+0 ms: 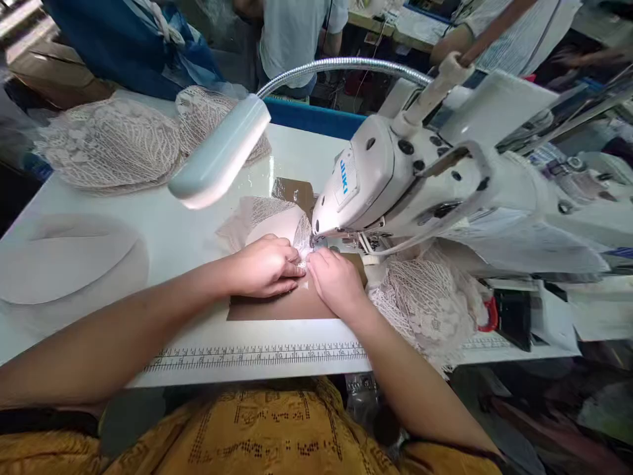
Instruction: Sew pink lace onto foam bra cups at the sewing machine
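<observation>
A white JUKI sewing machine (395,175) stands over the table, its needle area just beyond my fingertips. Under the presser foot lies the edge of a pale lace piece (270,210) with a smooth, light, rounded panel in it. My left hand (267,265) is closed, with thumb and fingers pinching the fabric edge left of the needle. On the near side of the foot, my right hand (336,278) has its fingers pressed together on the same edge. Both hands rest over a brown board (281,309). My fingers partly hide the fabric between them.
Lace bundles (119,142) lie at the back left, and a lace heap (428,300) sits right of my right hand. Pale rounded sheets (64,260) lie at left. A lamp (222,152) hangs over the table. A printed ruler (267,357) runs along the front edge. People are beyond.
</observation>
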The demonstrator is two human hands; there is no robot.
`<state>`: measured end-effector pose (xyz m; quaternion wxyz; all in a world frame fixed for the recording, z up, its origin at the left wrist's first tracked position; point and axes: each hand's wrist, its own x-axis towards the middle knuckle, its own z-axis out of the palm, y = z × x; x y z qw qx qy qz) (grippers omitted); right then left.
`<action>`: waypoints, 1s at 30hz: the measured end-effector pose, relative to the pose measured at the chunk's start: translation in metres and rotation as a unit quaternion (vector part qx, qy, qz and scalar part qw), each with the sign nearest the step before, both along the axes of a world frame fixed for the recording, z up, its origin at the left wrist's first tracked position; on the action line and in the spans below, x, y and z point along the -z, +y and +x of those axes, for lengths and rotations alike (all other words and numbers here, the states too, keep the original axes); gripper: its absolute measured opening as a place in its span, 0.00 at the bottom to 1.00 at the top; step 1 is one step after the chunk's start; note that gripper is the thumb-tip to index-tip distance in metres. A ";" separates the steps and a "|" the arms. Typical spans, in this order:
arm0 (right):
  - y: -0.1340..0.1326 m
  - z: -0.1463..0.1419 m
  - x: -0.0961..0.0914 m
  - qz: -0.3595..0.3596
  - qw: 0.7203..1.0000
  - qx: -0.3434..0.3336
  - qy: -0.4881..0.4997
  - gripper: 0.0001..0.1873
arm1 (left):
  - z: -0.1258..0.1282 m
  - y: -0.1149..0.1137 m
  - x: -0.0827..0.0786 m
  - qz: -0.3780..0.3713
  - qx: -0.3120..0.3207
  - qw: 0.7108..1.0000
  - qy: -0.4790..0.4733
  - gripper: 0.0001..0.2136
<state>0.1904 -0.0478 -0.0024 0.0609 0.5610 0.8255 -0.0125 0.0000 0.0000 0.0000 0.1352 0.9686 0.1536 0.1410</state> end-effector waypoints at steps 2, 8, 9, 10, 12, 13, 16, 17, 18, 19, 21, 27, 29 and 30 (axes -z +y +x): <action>0.000 0.001 0.000 0.010 1.000 0.013 0.015 0.12 | 0.000 0.001 0.001 -0.004 -0.003 1.000 -0.001 0.14; -0.001 0.009 0.005 0.055 0.988 0.062 0.134 0.13 | -0.002 0.002 0.003 -0.026 -0.005 1.000 -0.008 0.13; -0.002 0.010 0.005 0.060 0.983 0.067 0.161 0.13 | -0.002 0.002 0.003 -0.028 -0.004 1.000 -0.009 0.13; -0.002 0.012 0.005 0.065 0.977 0.068 0.192 0.13 | -0.002 0.002 0.003 -0.030 -0.004 0.999 -0.009 0.13; -0.005 0.018 0.002 0.064 0.955 0.059 0.282 0.12 | -0.003 0.003 0.003 -0.033 -0.004 0.999 -0.005 0.13; -0.007 0.021 -0.001 0.044 0.939 0.046 0.339 0.12 | -0.003 0.003 0.002 -0.033 -0.005 0.999 0.000 0.13; -0.014 0.033 -0.013 -0.191 0.857 -0.079 0.472 0.13 | -0.003 0.003 0.000 -0.036 -0.006 0.999 0.016 0.14; -0.017 0.036 -0.016 -0.296 0.816 -0.124 0.481 0.14 | -0.003 0.003 -0.001 -0.040 -0.005 0.999 0.020 0.15; -0.020 0.039 -0.018 -0.375 0.782 -0.152 0.474 0.14 | -0.003 0.003 -0.001 -0.044 -0.004 0.999 0.023 0.15; -0.022 0.040 -0.019 -0.415 0.766 -0.161 0.464 0.15 | -0.003 0.003 -0.002 -0.048 -0.003 0.999 0.025 0.15; -0.026 0.041 -0.017 -0.376 0.797 -0.120 0.457 0.15 | -0.004 0.002 -0.002 -0.053 -0.006 0.998 0.029 0.15; -0.022 0.035 -0.007 -0.036 0.918 0.038 0.393 0.08 | -0.002 0.000 -0.003 -0.036 -0.010 0.999 0.032 0.16; -0.019 0.032 -0.005 0.016 0.937 0.029 0.347 0.07 | -0.001 -0.002 -0.004 -0.033 -0.010 0.999 0.033 0.16; -0.018 0.031 -0.004 0.026 0.947 0.015 0.320 0.10 | -0.001 -0.002 -0.004 -0.033 -0.012 0.999 0.035 0.16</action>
